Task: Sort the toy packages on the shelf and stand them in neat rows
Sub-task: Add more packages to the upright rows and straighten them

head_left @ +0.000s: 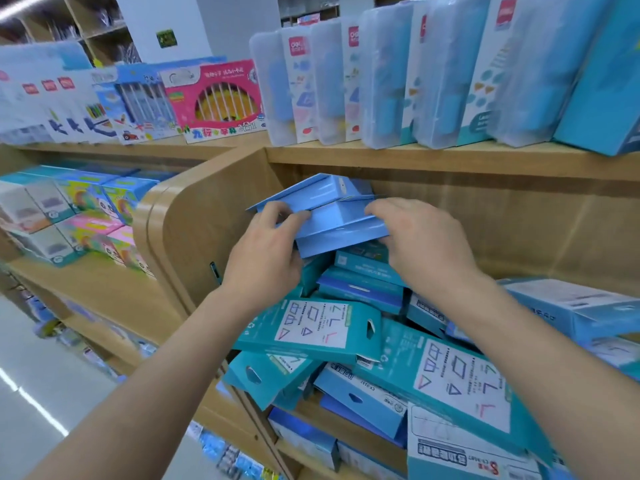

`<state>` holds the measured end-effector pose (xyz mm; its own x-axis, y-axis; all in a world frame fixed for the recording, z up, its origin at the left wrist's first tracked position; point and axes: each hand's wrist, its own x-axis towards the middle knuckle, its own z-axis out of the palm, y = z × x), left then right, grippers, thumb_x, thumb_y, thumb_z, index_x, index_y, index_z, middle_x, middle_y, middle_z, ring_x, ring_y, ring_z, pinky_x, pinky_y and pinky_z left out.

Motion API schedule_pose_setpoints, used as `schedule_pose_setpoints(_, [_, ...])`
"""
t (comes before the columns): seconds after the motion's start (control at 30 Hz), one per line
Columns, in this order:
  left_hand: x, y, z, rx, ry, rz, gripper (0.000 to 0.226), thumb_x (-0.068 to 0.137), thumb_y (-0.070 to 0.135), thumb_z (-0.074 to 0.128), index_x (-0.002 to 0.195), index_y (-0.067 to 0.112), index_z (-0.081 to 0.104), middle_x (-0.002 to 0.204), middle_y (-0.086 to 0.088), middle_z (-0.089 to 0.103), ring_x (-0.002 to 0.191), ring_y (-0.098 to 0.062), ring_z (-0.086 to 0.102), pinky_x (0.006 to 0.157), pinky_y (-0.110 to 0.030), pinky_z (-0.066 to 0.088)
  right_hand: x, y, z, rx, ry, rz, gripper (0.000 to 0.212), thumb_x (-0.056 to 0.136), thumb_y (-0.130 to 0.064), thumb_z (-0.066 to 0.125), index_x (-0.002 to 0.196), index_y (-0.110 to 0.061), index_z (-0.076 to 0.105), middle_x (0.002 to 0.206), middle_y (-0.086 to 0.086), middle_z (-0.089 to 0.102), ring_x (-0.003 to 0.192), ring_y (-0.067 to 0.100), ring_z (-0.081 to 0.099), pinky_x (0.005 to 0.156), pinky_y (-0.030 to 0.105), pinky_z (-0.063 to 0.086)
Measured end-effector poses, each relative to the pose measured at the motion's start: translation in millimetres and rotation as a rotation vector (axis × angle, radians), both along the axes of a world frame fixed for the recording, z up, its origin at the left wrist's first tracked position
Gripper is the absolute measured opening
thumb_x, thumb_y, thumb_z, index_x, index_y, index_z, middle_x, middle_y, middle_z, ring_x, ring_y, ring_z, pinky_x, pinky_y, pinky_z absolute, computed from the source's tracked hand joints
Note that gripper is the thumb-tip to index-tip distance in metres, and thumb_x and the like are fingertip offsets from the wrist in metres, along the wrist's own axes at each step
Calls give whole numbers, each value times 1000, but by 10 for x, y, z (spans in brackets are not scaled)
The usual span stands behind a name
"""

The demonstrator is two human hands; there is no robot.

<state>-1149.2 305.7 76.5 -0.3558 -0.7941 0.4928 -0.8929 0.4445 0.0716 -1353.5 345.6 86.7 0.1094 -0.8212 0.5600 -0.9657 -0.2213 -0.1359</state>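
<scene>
L hand [266, 252], R hand [427, 242]: both curled, fwd

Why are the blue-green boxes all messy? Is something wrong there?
Yes. The teal packages lie in a jumbled heap on the shelf, flat, tilted and overlapping, not standing. The cases above stand in a row. The left hand and right hand hold blue packages over the heap.

Held packages [325, 216] above shelf [519, 244] heap [346, 327]

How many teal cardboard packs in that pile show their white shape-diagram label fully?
2. One teal cardboard pack lies mid-pile, just below the left hand; the second teal pack lies nearer the camera, to its right. More may be buried or turned over.
</scene>
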Motion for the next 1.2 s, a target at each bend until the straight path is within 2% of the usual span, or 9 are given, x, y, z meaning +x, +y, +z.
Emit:
schedule_pose_setpoints(0.13, [12, 29, 16, 52, 88, -36, 59, 83, 20, 65, 137, 24, 43, 135, 0, 39, 120, -20, 43, 86, -33, 44, -226, 344, 196, -74, -258, 63, 34, 80, -6, 69, 108, -25, 62, 96, -4, 66, 86, 22, 58, 72, 32, 46])
schedule_pose_setpoints(0.23, [-19, 141, 65, 99, 316, -203, 50, 83, 20, 68, 130, 25, 51, 134, 8, 44, 122, -8, 42, 96, -25, 43, -451, 519, 252, 8, -506, 161, 35, 77, -8, 74, 96, -34, 61, 90, -12, 68, 89, 12, 61, 80, 29, 47])
schedule_pose_setpoints(0.33, [-130, 353, 164, 320, 626, -405, 40, 87, 14, 64, 122, 29, 52, 124, 15, 53, 115, 5, 48, 79, -10, 49, -597, 612, 251, 86, -809, 298, 34, 74, -10, 78, 98, -30, 64, 95, -15, 71, 96, 1, 64, 85, 22, 51])
schedule_pose_setpoints(0.47, [-214, 511, 243, 392, 772, -464, 37, 87, 27, 56, 124, 26, 54, 114, 10, 64, 110, -7, 58, 76, -25, 57, -642, 727, 235, 114, -1074, 380, 35, 71, -9, 75, 104, -19, 64, 98, -3, 73, 91, 13, 70, 69, 27, 57])
schedule_pose_setpoints(0.6, [-300, 704, 344, 480, 965, -473, 32, 88, 28, 51, 118, 19, 60, 103, 2, 72, 89, -14, 70, 64, -24, 57, -649, 879, 280, 108, -1242, 396, 32, 74, -19, 68, 105, -19, 59, 92, 4, 74, 80, 20, 72, 58, 29, 57])
schedule_pose_setpoints(0.7, [-347, 838, 373, 546, 1033, -456, 28, 89, 30, 50, 108, 19, 66, 89, -1, 75, 73, -15, 71, 58, -25, 55, -653, 997, 294, 105, -1310, 399, 39, 67, -36, 67, 103, -23, 60, 84, 4, 75, 71, 18, 70, 52, 27, 55])
schedule_pose_setpoints(0.87, [-433, 1041, 375, 766, 1137, -439, 34, 82, 34, 55, 115, 27, 62, 94, -7, 75, 78, -27, 72, 64, -38, 60, -717, 1242, 244, 100, -1327, 321, 52, 61, -46, 65, 110, -28, 59, 76, 3, 73, 61, 16, 63, 48, 25, 50])
schedule_pose_setpoints(1.07, [-669, 1304, 327, 822, 1038, -537, 25, 80, 32, 56, 102, 32, 69, 92, -4, 75, 82, -23, 72, 70, -35, 59, -980, 1699, 104, 108, -1337, 254, 44, 64, -43, 64, 104, -25, 66, 75, 4, 70, 62, 20, 61, 44, 25, 47])
schedule_pose_setpoints(1.2, [-974, 1534, 279, 798, 900, -620, 27, 80, 38, 63, 106, 35, 65, 82, -9, 72, 76, -29, 70, 68, -45, 55, -1310, 2047, 10, 115, -1288, 200, 64, 52, -55, 75, 110, -29, 66, 76, 7, 64, 57, 16, 60, 43, 24, 46])
